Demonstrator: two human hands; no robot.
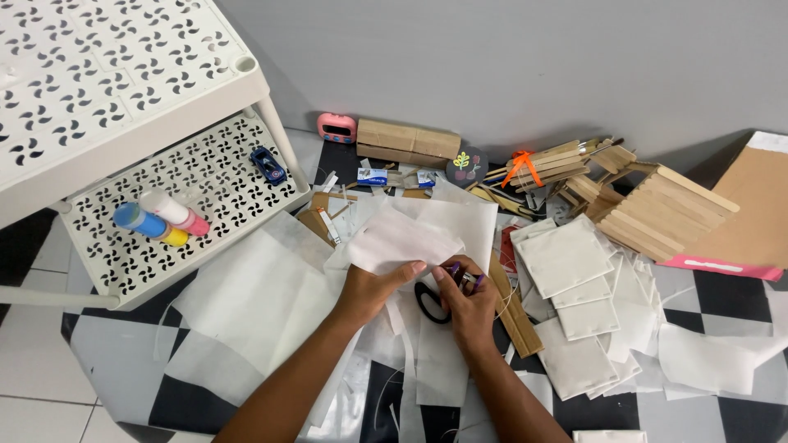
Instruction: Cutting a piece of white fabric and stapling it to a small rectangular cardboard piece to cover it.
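My left hand point(373, 289) pinches the lower edge of a white fabric sheet point(398, 238) held up over the floor. My right hand point(468, 303) has its fingers through the purple-and-black handles of a pair of scissors point(435, 299), right against that sheet's edge. The blades are hidden behind the fabric and my fingers. More white sheets and thin cut strips point(246, 303) lie spread under both hands.
A stack of cut white squares point(566, 262) lies to the right. Wooden stick pieces and a slatted frame point(657, 209) sit further back, by a brown board point(751, 213). At left a white perforated shelf point(205, 176) carries coloured tubes point(160, 217) and a toy car point(268, 164).
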